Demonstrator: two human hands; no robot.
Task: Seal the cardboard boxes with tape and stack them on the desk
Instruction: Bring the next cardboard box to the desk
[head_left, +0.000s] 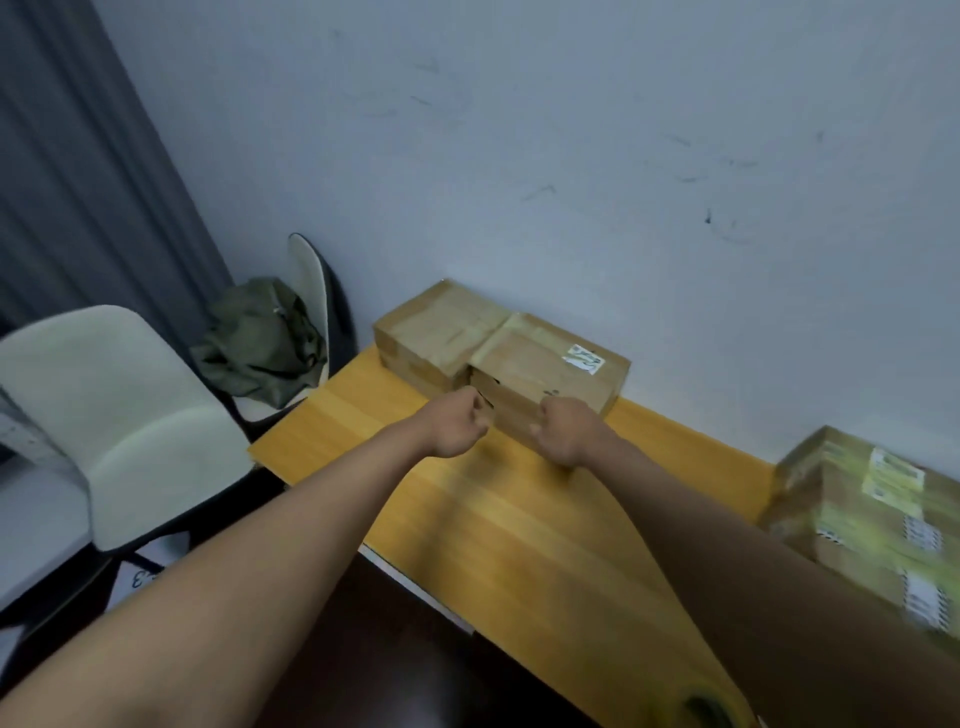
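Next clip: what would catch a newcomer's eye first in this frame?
Two bare forearms reach across the yellow wooden desk, the left hand and right hand both curled at the near edge of a taped cardboard box against the wall. A second box sits beside it, and a blurred stack of boxes stands at far right.

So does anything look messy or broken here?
Yes: the near box by the wall has a dark gap at its front left corner, as if torn or unsealed. A green cloth lies crumpled on the far chair.
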